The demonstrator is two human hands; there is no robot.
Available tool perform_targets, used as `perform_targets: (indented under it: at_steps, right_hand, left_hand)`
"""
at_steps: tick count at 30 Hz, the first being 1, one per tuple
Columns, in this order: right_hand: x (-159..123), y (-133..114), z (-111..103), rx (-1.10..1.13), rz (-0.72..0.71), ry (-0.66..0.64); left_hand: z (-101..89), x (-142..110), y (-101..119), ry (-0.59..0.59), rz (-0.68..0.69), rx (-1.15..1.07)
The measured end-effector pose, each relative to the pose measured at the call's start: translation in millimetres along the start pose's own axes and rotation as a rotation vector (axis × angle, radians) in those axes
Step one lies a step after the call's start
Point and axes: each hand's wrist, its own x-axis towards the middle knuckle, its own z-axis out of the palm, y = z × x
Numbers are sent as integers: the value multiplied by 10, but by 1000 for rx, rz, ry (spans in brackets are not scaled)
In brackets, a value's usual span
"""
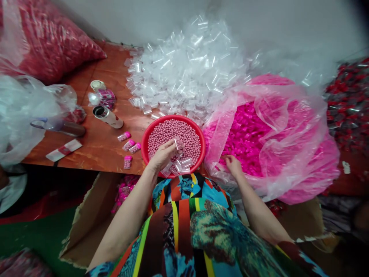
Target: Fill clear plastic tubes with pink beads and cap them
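My left hand [164,154] hovers over a red bowl [151,130] of small pink beads [178,132], fingers curled round a small clear plastic bag. Several more clear little bags lie at the bowl's near rim [181,166]. My right hand [233,164] reaches into the mouth of a big clear sack [288,115] filled with bright pink pieces [245,134]; its fingers are bent into the pile and what they hold is hidden. A heap of empty clear bags [190,69] is piled behind the bowl.
Several filled little bags [128,145] lie on the brown table [100,150] left of the bowl. A white tube [108,116], a taped roll [97,84] and scissors [57,126] lie further left. Red-filled sacks [49,42] stand at back left and at the right [350,100]. A cardboard box [92,219] sits below.
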Motion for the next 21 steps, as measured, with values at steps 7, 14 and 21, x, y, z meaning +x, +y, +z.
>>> perform_targets:
  at_steps: [7,14,21]
  right_hand:
    - [-16,151,286,-104,-53,-101]
    - [-31,101,91,-89,-56,27]
    - [-156,-222,-197,35,-45,197]
  left_hand:
    - [133,-24,25,-81,-113,-131]
    - [257,19,-11,-85,-165,-105]
    - [377,14,-65,-157,-190,-173]
